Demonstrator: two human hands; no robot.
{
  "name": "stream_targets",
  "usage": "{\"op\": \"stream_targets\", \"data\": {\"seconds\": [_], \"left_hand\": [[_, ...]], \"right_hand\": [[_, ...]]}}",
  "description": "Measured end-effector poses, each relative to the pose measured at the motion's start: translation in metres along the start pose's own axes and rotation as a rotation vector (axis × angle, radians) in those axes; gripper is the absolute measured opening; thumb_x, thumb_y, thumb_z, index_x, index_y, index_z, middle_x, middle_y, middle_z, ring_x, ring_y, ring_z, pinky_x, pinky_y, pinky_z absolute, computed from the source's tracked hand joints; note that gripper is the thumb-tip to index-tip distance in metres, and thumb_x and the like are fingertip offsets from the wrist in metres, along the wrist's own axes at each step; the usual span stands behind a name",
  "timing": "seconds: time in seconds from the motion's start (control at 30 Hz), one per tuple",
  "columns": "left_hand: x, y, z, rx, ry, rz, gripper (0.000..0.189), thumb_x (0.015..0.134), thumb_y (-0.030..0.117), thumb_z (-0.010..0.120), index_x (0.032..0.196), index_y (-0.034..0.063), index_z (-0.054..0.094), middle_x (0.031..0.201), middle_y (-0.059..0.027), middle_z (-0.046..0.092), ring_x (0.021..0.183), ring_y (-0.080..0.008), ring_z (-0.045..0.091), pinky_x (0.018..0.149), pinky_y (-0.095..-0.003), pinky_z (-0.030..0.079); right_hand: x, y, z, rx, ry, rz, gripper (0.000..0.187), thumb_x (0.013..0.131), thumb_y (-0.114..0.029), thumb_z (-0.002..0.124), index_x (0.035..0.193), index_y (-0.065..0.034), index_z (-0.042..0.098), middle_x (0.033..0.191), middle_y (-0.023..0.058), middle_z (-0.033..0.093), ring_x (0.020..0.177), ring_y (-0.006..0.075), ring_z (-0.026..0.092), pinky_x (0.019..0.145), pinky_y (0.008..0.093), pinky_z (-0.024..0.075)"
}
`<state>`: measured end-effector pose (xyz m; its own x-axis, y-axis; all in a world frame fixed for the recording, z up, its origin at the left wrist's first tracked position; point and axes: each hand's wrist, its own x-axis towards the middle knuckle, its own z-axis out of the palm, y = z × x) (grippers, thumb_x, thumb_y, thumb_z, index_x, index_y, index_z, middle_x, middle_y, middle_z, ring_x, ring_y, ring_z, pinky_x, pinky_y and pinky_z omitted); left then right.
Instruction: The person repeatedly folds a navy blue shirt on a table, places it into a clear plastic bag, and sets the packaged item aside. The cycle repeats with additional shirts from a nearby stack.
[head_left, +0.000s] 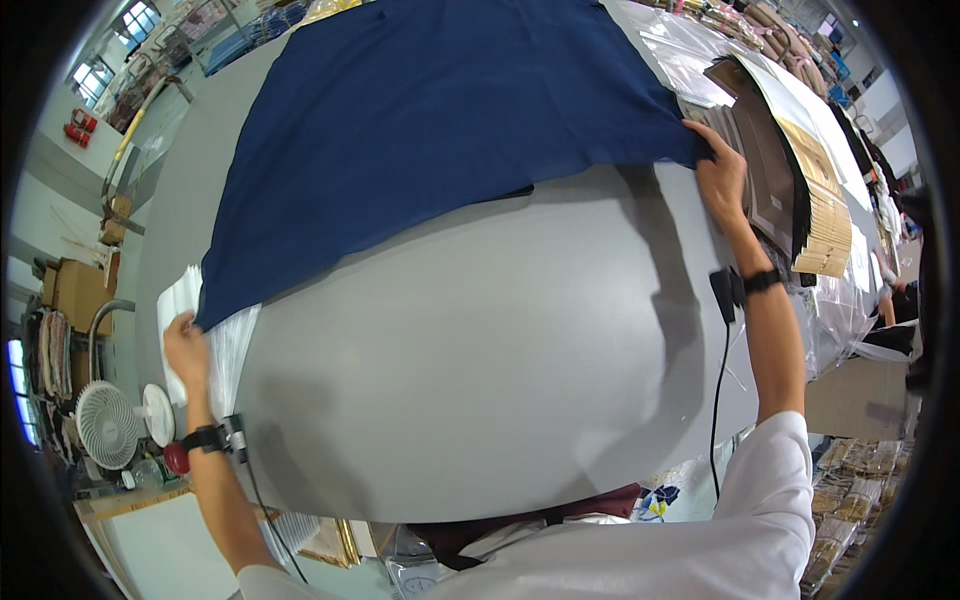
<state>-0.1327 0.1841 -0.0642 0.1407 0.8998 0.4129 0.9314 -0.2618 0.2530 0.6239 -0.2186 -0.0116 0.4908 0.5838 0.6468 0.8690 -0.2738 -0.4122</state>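
Note:
A large piece of dark blue fabric (450, 112) is spread over the far part of a grey table (465, 360). My left hand (187, 349) pinches its near left corner, above a stack of white sheets (232, 352). The near right corner is held by my right hand (718, 169). Between the hands the near edge of the fabric runs at a slant across the table. A thin black object (517, 193) pokes out from under that edge; its kind is hidden. Each wrist wears a black strap with a small cabled device.
Along the right side lie brown and dark card sheets (761, 150), a tan stack (821, 225) and clear plastic bags (832, 322). A white fan (109, 424) and a plastic bottle (146, 474) are at the lower left. Another person's arm (885, 300) shows at the far right.

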Motion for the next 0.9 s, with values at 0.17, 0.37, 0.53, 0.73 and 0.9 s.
{"op": "stream_targets", "data": {"seconds": [0.17, 0.37, 0.53, 0.73, 0.9], "left_hand": [[-0.082, 0.236, 0.009, -0.47, -0.026, 0.542, 0.033, 0.084, 0.002, 0.075, 0.115, 0.0115, 0.075, 0.119, -0.0087, 0.069, 0.112, -0.0283, 0.064, 0.092, -0.0375, 0.053], [-0.14, 0.421, -0.001, -0.457, -0.174, 0.793, 0.075, 0.076, 0.006, 0.083, 0.146, 0.0152, 0.058, 0.143, -0.0122, 0.054, 0.125, -0.0339, 0.056, 0.101, -0.0396, 0.047], [-0.104, 0.417, -0.017, -0.625, -0.313, 0.451, 0.053, 0.079, -0.013, 0.055, 0.126, 0.0052, 0.072, 0.125, -0.0186, 0.073, 0.115, -0.04, 0.069, 0.099, -0.0381, 0.055], [-0.09, 0.421, -0.12, -1.465, -0.622, 0.144, 0.063, 0.081, -0.019, 0.034, 0.134, -0.0063, 0.067, 0.131, -0.0205, 0.069, 0.119, -0.0222, 0.068, 0.106, -0.0274, 0.052], [-0.099, 0.434, -0.192, -1.776, -0.512, 0.14, 0.039, 0.1, -0.009, 0.041, 0.132, -0.0102, 0.064, 0.128, -0.0196, 0.069, 0.113, -0.0241, 0.069, 0.104, -0.0317, 0.054]], "right_hand": [[-0.037, -0.066, -0.08, 0.028, 0.104, -0.068, 0.051, 0.079, 0.017, 0.059, 0.121, -0.0063, 0.076, 0.109, 0.0103, 0.079, 0.102, 0.017, 0.075, 0.094, 0.0281, 0.0539], [-0.056, -0.114, -0.155, 0.077, 0.235, -0.082, 0.04, 0.088, 0.018, 0.055, 0.119, -0.0009, 0.073, 0.116, 0.0063, 0.074, 0.11, 0.0147, 0.068, 0.1, 0.0268, 0.0495], [-0.089, -0.096, -0.178, 0.261, 0.393, -0.014, 0.017, 0.1, 0.011, 0.054, 0.101, -0.0014, 0.066, 0.102, 0.0021, 0.064, 0.087, 0.0084, 0.058, 0.078, 0.0221, 0.0459], [-0.186, -0.164, -0.037, 0.3, -0.297, 0.07, 0.046, 0.074, 0.021, 0.046, 0.095, -0.003, 0.079, 0.088, 0.0187, 0.071, 0.097, 0.0352, 0.067, 0.095, 0.0412, 0.053], [-0.202, -0.277, 0.047, 0.691, -0.669, 0.078, 0.053, 0.091, -0.037, 0.078, 0.112, 0.0113, 0.071, 0.115, 0.0233, 0.054, 0.108, 0.0374, 0.062, 0.094, 0.0448, 0.0531]]}}
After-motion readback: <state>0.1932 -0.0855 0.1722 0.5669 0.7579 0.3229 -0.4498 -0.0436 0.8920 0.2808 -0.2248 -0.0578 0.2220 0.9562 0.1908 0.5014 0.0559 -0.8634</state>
